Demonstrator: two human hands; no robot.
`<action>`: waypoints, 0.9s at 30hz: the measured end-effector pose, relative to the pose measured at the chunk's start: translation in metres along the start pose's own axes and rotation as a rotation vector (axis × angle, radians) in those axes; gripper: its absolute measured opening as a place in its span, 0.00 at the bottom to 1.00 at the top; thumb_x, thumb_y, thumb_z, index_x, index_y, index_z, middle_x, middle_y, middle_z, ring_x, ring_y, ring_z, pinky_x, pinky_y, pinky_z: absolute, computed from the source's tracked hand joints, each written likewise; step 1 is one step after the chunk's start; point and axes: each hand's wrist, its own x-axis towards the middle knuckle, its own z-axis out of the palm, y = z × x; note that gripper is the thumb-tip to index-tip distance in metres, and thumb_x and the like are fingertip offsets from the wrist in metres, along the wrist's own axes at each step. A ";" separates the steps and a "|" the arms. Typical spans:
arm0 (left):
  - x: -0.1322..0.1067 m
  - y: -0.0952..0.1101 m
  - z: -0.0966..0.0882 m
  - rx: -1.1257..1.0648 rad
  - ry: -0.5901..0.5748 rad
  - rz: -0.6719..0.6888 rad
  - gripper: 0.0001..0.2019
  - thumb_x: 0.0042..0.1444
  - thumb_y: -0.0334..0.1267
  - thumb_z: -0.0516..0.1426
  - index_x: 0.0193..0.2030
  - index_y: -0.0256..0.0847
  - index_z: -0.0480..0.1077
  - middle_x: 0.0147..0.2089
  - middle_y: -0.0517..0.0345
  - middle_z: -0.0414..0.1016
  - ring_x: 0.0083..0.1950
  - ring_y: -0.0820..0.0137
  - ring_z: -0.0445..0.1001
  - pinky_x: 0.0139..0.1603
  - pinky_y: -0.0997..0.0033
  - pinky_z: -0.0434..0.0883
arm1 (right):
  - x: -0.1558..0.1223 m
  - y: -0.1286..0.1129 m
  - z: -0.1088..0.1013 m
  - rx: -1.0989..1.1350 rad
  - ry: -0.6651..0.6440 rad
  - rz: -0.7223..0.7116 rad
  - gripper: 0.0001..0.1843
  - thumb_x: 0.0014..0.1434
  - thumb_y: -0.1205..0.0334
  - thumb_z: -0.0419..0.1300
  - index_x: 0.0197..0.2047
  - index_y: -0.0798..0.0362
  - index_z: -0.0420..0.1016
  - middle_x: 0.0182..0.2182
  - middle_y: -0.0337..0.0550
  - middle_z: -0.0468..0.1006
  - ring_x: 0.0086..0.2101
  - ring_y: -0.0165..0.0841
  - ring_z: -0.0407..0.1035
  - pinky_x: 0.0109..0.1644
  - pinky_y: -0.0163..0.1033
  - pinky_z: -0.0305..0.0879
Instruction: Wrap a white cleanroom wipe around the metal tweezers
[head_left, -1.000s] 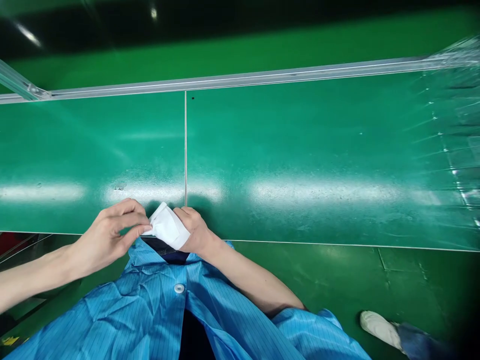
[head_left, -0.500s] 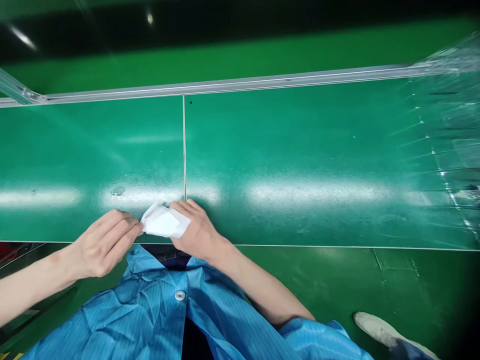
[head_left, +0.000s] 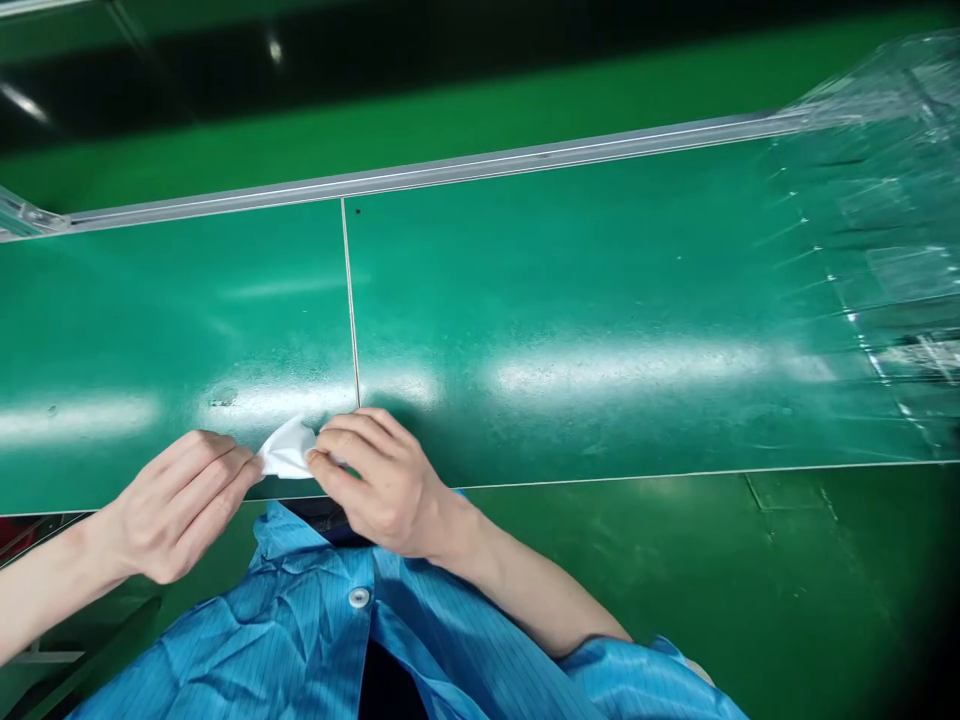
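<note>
A small folded white cloth (head_left: 287, 452) lies at the near edge of the green table (head_left: 570, 330), just left of the thin seam in its top. My right hand (head_left: 375, 480) curls over the cloth's right side, fingers bent and pinching it, so most of the cloth is hidden. My left hand (head_left: 176, 505) sits at the cloth's left end with its fingertips closed on that end. Both hands rest over the table's front edge, above my blue striped coat.
A metal rail (head_left: 450, 172) runs along the table's far edge. Clear plastic sheeting (head_left: 885, 220) covers the table's right end. A thin seam (head_left: 350, 300) splits the tabletop. Green floor (head_left: 787, 580) shows below the front edge on the right.
My right hand has rolled over the cloth and now covers most of it. The cloth is lower and more bunched, and both hands have shifted slightly left.
</note>
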 end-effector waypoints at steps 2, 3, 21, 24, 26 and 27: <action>-0.004 -0.001 -0.001 -0.021 0.022 -0.014 0.09 0.52 0.20 0.52 0.41 0.23 0.68 0.34 0.38 0.72 0.35 0.58 0.70 0.32 0.56 0.69 | -0.007 0.016 -0.009 0.065 -0.015 0.060 0.11 0.64 0.71 0.50 0.36 0.56 0.73 0.35 0.43 0.75 0.38 0.31 0.67 0.41 0.38 0.64; -0.006 -0.001 -0.001 -0.028 0.036 -0.025 0.09 0.53 0.20 0.52 0.41 0.25 0.69 0.33 0.39 0.72 0.36 0.59 0.70 0.32 0.57 0.69 | -0.010 0.025 -0.015 0.071 -0.017 0.122 0.11 0.64 0.71 0.50 0.35 0.56 0.72 0.34 0.43 0.75 0.37 0.30 0.67 0.40 0.38 0.64; 0.021 0.006 -0.008 -0.079 -0.056 0.210 0.09 0.56 0.23 0.51 0.33 0.25 0.73 0.30 0.39 0.73 0.33 0.58 0.71 0.33 0.57 0.68 | 0.012 0.000 -0.005 0.732 -0.634 0.197 0.12 0.65 0.66 0.50 0.29 0.57 0.64 0.20 0.32 0.58 0.23 0.23 0.54 0.28 0.30 0.53; 0.024 0.008 -0.006 -0.330 -0.063 -0.107 0.07 0.57 0.23 0.52 0.36 0.27 0.72 0.30 0.44 0.74 0.33 0.65 0.70 0.33 0.65 0.68 | 0.009 0.008 -0.008 0.989 -0.602 0.346 0.14 0.65 0.67 0.50 0.26 0.56 0.58 0.19 0.29 0.50 0.21 0.20 0.48 0.26 0.28 0.47; 0.024 0.007 -0.006 -0.582 -0.116 -0.468 0.08 0.58 0.27 0.54 0.43 0.31 0.72 0.35 0.48 0.75 0.34 0.68 0.72 0.33 0.71 0.70 | 0.007 0.010 -0.009 1.041 -0.532 0.420 0.15 0.64 0.66 0.50 0.25 0.55 0.57 0.19 0.29 0.50 0.21 0.20 0.48 0.25 0.28 0.45; 0.024 0.007 -0.006 -0.728 -0.139 -0.656 0.10 0.60 0.30 0.53 0.45 0.35 0.73 0.37 0.49 0.76 0.35 0.69 0.73 0.34 0.74 0.71 | 0.005 0.010 -0.010 1.073 -0.509 0.455 0.15 0.64 0.65 0.50 0.25 0.55 0.57 0.18 0.29 0.51 0.20 0.20 0.47 0.24 0.29 0.45</action>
